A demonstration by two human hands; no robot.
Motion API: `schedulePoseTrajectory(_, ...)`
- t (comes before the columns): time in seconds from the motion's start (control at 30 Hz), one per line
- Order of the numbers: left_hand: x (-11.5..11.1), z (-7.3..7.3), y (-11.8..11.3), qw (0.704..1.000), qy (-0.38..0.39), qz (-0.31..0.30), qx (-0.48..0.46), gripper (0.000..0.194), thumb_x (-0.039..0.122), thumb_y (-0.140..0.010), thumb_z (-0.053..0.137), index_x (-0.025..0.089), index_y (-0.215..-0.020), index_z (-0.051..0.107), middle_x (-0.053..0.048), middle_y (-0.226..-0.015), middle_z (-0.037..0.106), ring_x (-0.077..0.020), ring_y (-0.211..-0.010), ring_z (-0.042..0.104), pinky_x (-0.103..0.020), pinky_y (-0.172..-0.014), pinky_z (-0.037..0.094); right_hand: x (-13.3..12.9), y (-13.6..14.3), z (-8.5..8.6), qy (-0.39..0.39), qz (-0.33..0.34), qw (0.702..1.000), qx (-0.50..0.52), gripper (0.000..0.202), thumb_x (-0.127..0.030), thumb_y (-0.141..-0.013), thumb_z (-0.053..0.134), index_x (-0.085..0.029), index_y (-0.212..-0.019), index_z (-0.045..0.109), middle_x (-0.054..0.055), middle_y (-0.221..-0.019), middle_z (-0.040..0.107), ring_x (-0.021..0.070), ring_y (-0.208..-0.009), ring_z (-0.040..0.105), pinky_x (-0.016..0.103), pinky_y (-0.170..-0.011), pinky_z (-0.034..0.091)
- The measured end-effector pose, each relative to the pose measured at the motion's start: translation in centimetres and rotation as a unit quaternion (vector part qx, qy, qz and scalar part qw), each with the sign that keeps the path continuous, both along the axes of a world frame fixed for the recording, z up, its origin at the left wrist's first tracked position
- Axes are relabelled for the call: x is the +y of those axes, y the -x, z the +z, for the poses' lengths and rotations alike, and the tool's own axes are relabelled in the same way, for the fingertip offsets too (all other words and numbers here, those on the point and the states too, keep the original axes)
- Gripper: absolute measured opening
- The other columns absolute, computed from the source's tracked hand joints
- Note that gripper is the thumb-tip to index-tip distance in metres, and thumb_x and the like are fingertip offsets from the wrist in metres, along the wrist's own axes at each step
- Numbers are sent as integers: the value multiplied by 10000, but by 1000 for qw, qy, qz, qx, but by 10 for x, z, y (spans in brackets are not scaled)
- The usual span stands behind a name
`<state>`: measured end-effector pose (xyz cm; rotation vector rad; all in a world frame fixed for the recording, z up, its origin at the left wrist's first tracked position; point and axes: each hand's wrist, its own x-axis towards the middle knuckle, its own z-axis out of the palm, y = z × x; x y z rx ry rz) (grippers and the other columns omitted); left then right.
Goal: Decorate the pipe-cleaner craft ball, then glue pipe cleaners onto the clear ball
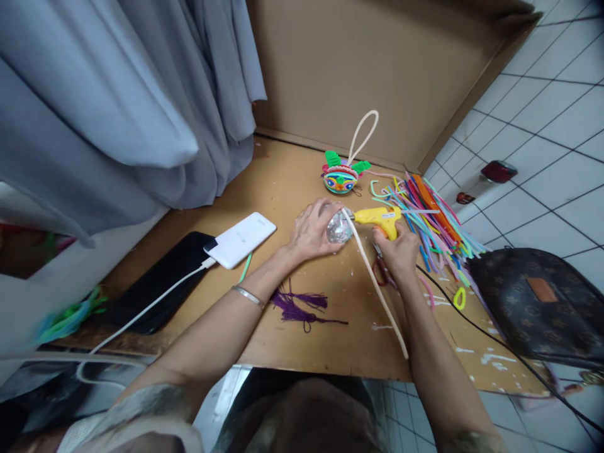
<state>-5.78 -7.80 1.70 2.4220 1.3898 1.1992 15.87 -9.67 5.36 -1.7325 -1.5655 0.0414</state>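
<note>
My left hand [312, 231] is closed around a clear, shiny ball [338, 228] above the middle of the table. A cream pipe cleaner [375, 280] runs from the ball down toward the table's front edge. In my right hand [399, 250] is a yellow hot glue gun [380, 219], a glue stick poking out of its back end. Its nozzle points left and meets the ball where the pipe cleaner begins; whether glue is coming out is too small to see. Red-handled scissors [381, 269] lie partly hidden beside my right hand.
Behind the ball sits a colourful lion-head ornament [340, 179] with a cream loop. Many pipe cleaners [431, 217] lie at the right, near a dark bag [538, 305]. Purple tassels [302, 306], a white power bank [246, 239] and a black cable [472, 324] are also here.
</note>
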Motion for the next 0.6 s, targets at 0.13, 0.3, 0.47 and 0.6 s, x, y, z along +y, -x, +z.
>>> schedulePoseTrajectory(0.13,-2,1,-2,1000,-7,-5,-9,797,418,-668,776,225,-1392,505,-148,-1407,536,-331,-1274,565,-474,-1057,502,2,1,-2,-6,-5,1000,14,315,-526,-708,562,-216,-655,551,-28,-559,482,145,-543,424,295,-554,297)
schedulePoseTrajectory(0.3,1,-1,0,1000,-6,-1,-14,806,424,-654,785,258,-1391,505,-131,-1418,528,-335,-1271,562,-480,-1053,505,2,-2,-3,-6,10,1000,15,305,-513,-709,571,-219,-635,540,-33,-554,471,142,-543,427,294,-554,300)
schedulePoseTrajectory(0.47,1,-1,1,1000,1,6,-10,833,410,-647,790,238,-1405,492,-147,-1426,521,-349,-1271,563,-492,-1048,505,-1,-1,0,6,17,1000,12,328,-542,-699,565,-229,-619,510,-39,-537,453,131,-528,377,291,-546,289)
schedulePoseTrajectory(0.6,-2,1,-2,1000,0,-2,-13,808,420,-661,782,239,-1397,502,-144,-1418,528,-339,-1268,566,-482,-1047,506,0,1,1,-5,7,1000,18,315,-531,-688,552,-233,-606,492,-40,-530,442,130,-523,375,293,-544,280)
